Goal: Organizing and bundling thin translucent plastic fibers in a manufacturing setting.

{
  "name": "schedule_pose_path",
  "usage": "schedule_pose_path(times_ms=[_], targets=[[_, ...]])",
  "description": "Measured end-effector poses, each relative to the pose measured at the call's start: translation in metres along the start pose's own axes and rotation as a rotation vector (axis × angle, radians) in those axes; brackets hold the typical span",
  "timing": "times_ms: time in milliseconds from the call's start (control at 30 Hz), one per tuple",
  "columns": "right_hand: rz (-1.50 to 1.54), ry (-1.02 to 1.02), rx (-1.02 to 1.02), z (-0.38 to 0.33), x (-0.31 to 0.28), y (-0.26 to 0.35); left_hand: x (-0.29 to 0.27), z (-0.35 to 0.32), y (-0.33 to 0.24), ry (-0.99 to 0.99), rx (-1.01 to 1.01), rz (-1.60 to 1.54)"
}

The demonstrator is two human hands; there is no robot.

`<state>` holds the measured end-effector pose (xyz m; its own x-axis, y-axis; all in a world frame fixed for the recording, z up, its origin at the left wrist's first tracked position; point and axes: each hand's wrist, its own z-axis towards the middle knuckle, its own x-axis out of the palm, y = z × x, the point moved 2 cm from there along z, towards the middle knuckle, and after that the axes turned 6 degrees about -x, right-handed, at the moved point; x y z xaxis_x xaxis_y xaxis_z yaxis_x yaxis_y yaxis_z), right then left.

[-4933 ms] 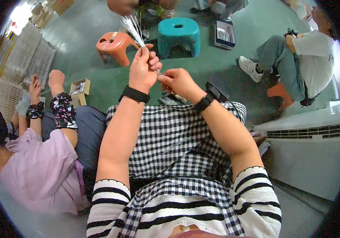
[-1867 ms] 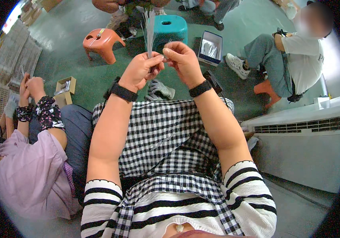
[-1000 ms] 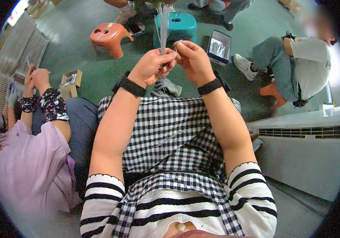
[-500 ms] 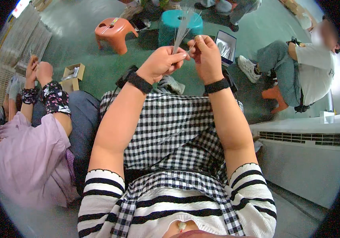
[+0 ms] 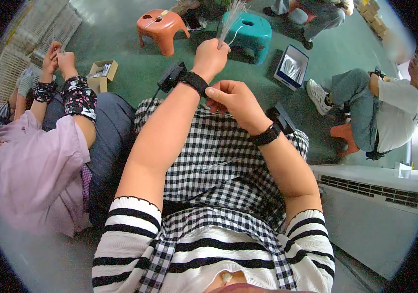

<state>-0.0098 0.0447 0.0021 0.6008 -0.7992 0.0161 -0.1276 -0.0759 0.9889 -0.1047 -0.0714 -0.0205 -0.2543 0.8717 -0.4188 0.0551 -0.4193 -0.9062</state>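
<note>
A checked apron [image 5: 228, 139] lies nearest. The right hand [image 5: 235, 100], half curled, sits by the left wristband [image 5: 194, 83]; what it holds I cannot tell. Beyond, the left hand [image 5: 210, 58] grips 1 bundle of thin strands [image 5: 231, 24], long axis pointing away.

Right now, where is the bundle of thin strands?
The bundle is near top centre of the head view, in the left hand, seen against the left side of the teal stool.
</note>
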Motion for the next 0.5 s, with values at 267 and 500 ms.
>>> schedule_pose_path(times_ms=[267,500], targets=[[0.45,-0.082,-0.088,-0.007,-0.005,0.015,0.002,-0.004,-0.002,-0.059,0.126,0.198],[0.562,-0.117,-0.059,-0.011,-0.022,0.024,0.017,-0.023,-0.022,0.052,0.246,0.605]])
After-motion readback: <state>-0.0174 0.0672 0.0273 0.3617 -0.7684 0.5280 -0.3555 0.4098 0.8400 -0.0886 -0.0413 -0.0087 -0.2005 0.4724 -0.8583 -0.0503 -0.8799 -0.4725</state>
